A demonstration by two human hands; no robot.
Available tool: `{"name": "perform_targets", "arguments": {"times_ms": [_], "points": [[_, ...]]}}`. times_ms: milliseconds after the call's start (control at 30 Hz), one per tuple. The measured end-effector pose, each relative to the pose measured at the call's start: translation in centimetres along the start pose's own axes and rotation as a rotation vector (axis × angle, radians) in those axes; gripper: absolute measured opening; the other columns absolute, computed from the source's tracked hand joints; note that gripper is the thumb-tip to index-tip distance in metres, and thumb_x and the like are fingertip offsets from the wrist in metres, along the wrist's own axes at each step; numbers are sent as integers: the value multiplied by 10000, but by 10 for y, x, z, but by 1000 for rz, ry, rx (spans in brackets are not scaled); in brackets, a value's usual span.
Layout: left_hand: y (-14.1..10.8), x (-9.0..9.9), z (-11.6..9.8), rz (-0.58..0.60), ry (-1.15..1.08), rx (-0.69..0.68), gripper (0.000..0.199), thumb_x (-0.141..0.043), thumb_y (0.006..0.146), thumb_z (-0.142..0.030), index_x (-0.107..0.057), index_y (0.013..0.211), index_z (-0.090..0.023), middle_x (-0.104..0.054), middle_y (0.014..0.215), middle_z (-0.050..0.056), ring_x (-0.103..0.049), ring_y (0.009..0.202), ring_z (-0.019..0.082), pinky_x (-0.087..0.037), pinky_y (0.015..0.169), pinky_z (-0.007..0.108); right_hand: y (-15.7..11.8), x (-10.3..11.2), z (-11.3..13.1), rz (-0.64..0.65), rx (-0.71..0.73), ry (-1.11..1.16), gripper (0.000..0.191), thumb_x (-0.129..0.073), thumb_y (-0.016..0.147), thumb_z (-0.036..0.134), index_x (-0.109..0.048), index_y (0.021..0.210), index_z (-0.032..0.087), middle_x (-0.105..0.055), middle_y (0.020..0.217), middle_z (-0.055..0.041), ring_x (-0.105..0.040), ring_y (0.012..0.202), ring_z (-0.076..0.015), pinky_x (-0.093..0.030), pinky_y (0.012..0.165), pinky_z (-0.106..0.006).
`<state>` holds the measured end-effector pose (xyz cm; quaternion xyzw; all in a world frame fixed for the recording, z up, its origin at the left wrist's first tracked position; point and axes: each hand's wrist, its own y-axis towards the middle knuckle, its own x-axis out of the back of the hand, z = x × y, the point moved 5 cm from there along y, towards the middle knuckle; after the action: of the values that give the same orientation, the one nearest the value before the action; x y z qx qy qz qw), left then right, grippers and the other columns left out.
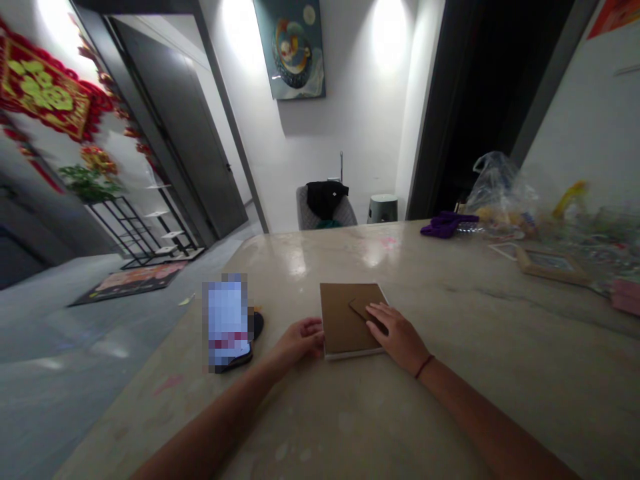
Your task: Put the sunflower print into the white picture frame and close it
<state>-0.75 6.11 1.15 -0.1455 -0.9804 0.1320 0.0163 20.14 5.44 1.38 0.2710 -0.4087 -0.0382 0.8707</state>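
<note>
A brown-covered notebook (pixel 340 327) with white page edges lies flat on the table in front of me. At its left edge is my left hand (pixel 303 338), fingers loosely curled and closed against the side; the fingertips are partly hidden. My right hand (pixel 397 333) lies on the right part of the cover, palm down with fingers stretched out. A thin dark curved strip (pixel 356 308) shows on the cover and runs under the right fingers; I cannot tell what it is.
A phone with a lit, blurred screen (pixel 227 320) stands propped at the left, a dark round object (pixel 257 325) behind it. Purple cloth (pixel 445 225), a clear plastic bag (pixel 500 187), a wooden frame (pixel 553 267) and a pink object (pixel 625 295) lie right. A chair (pixel 303 207) stands beyond the table.
</note>
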Motion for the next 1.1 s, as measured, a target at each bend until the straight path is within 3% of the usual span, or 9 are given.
{"name": "perform_targets", "arguments": {"times_ms": [167, 267, 333, 500, 600, 800, 967, 1100], "points": [[-3, -3, 0, 90, -115, -17, 646, -795, 470, -173, -541, 1064, -144, -631, 1067, 117, -635, 809, 166, -485, 712, 266, 2, -1, -2, -20, -9, 14, 333, -487, 799, 280, -613, 1095, 197, -612, 1136, -93, -515, 1115, -232, -404, 964, -445], [-2, 2, 1, 16, -114, -40, 739, -791, 485, -161, -479, 1154, -179, -547, 1205, 142, -640, 785, 164, -505, 678, 279, 2, 0, -2, -12, -8, 13, 336, -486, 799, 285, -612, 1096, 195, -613, 1135, -91, -513, 1118, -229, -405, 964, -440], [-2, 4, 2, -65, -101, -55, 697, -774, 530, -181, -466, 1155, -193, -523, 1230, 145, -643, 775, 166, -515, 625, 269, 1, 1, -1, -17, -4, 18, 334, -492, 797, 289, -610, 1099, 211, -613, 1136, -81, -518, 1112, -225, -408, 960, -441], [-4, 5, 0, -219, -20, -53, 353, -633, 720, -306, -553, 1024, -147, -618, 1078, 121, -615, 587, 104, -489, 476, 214, -1, 2, 6, -8, 15, -3, 332, -496, 798, 291, -607, 1103, 222, -613, 1138, -77, -525, 1099, -220, -408, 956, -429], [-4, 4, -1, -260, 11, -50, 336, -534, 783, -401, -584, 976, -130, -651, 1009, 107, -587, 504, 89, -465, 434, 209, -2, 0, 13, 26, 14, -56, 326, -484, 811, 300, -604, 1105, 226, -610, 1144, -73, -520, 1102, -231, -369, 974, -458], [2, 3, 2, -273, -22, -73, 333, -713, 634, -375, -580, 836, -145, -703, 849, 87, -664, 714, 188, -524, 620, 268, -2, -2, 21, 94, 48, -44, 422, -483, 807, 412, -525, 1196, 253, -560, 1222, -58, -457, 1172, -241, -324, 990, -466], [6, 5, 5, -289, -43, -60, 290, -728, 635, -307, -543, 806, -164, -707, 773, 64, -674, 744, 202, -536, 645, 291, 1, 14, -11, -124, -194, -129, 336, -450, 814, 314, -584, 1094, 184, -640, 1038, -118, -560, 993, -249, -415, 875, -424], [5, 4, 4, -285, -61, -66, 296, -728, 631, -299, -529, 806, -167, -708, 783, 62, -676, 751, 211, -542, 655, 308, 3, 12, -37, -130, -323, -98, 203, -507, 739, 255, -663, 844, 177, -660, 846, -126, -594, 827, -250, -452, 791, -405]]}}
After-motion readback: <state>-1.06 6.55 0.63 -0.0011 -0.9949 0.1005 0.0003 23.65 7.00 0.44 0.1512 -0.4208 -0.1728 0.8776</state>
